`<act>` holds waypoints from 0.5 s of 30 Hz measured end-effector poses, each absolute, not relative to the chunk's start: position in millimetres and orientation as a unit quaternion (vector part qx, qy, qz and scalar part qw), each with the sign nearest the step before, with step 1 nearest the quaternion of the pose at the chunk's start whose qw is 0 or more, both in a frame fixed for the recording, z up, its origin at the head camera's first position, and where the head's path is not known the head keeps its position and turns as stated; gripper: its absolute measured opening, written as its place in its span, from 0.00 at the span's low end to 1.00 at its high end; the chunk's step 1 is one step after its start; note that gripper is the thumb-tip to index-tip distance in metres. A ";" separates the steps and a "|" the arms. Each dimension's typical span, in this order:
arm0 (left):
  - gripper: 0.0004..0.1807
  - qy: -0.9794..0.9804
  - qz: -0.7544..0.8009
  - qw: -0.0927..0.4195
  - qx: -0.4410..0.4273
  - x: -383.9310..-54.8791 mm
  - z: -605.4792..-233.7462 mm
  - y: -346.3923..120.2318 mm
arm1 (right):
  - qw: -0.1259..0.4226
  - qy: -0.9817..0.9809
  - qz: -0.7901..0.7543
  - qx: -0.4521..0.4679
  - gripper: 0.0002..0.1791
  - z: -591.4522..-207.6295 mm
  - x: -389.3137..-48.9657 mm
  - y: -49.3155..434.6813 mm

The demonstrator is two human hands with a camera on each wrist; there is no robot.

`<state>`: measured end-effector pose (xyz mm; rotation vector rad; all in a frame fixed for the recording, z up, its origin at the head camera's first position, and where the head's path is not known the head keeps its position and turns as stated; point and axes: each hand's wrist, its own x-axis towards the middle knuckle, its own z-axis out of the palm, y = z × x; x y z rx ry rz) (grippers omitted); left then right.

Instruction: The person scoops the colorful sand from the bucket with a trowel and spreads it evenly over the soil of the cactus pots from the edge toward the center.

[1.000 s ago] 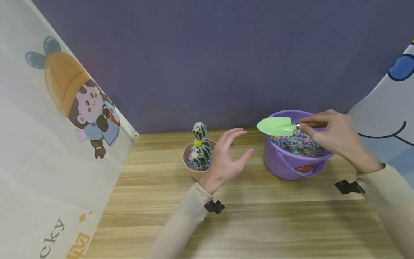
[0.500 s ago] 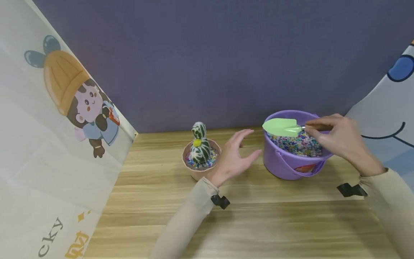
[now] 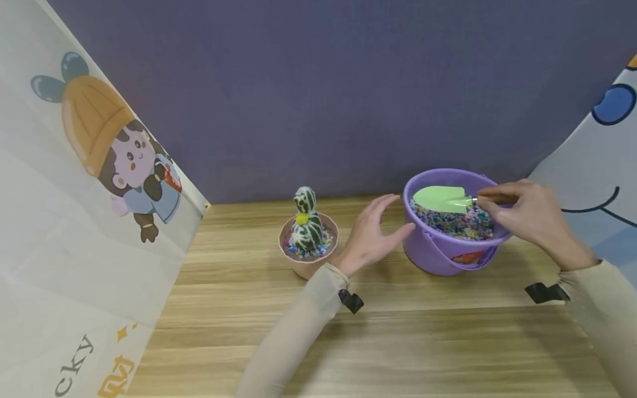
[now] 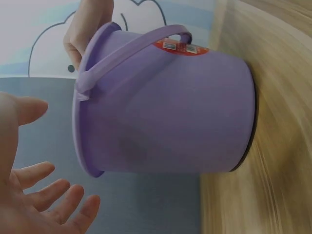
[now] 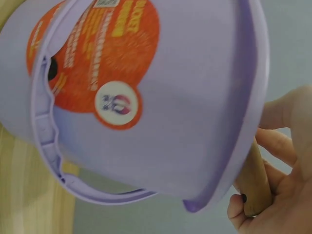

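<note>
A small trowel with a pale green blade (image 3: 440,199) and a wooden handle (image 5: 256,187) is in my right hand (image 3: 530,213), whose fingers grip the handle. The blade lies flat over the mouth of a purple bucket (image 3: 438,257), above the multicoloured pebbles (image 3: 463,224) inside. My left hand (image 3: 370,237) holds nothing; its fingers and thumb are spread beside the bucket's left rim. In the left wrist view those fingers (image 4: 58,200) point toward the bucket's side with a gap between. The bucket's carrying handle (image 4: 131,53) hangs down at the front.
Left of the left hand stands a cactus (image 3: 307,226) with a yellow flower, in a light brown pot (image 3: 306,268) with similar pebbles. Both containers are on a wood-grain table (image 3: 388,342). A dark backdrop (image 3: 318,99) rises behind, and a printed white panel (image 3: 45,221) borders the left.
My left hand has moved right, from beside the cactus pot to the bucket's left rim. My right hand and the trowel have shifted slightly right, bringing the blade over the pebbles.
</note>
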<state>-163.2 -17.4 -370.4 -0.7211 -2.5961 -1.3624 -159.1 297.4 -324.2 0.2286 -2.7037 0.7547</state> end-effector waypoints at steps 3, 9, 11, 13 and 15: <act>0.43 -0.863 -0.443 0.053 -0.237 -166.1 -372.8 -13.0 | 0.147 -0.951 0.261 0.080 0.20 -327.7 -160.5 300.6; 0.45 -0.865 -0.441 0.033 -0.237 -170.8 -379.5 -5.3 | 0.121 -0.956 0.254 0.084 0.21 -333.7 -163.0 301.5; 0.46 -0.867 -0.438 0.029 -0.238 -172.5 -381.6 -2.9 | 0.121 -0.957 0.250 0.086 0.21 -334.2 -163.4 300.9; 0.46 -0.867 -0.437 0.026 -0.240 -173.8 -383.8 -0.7 | 0.116 -0.958 0.248 0.087 0.22 -334.6 -163.6 299.9; 0.46 -0.865 -0.439 0.027 -0.241 -174.5 -386.0 0.7 | 0.109 -0.959 0.244 0.090 0.22 -335.4 -164.0 298.7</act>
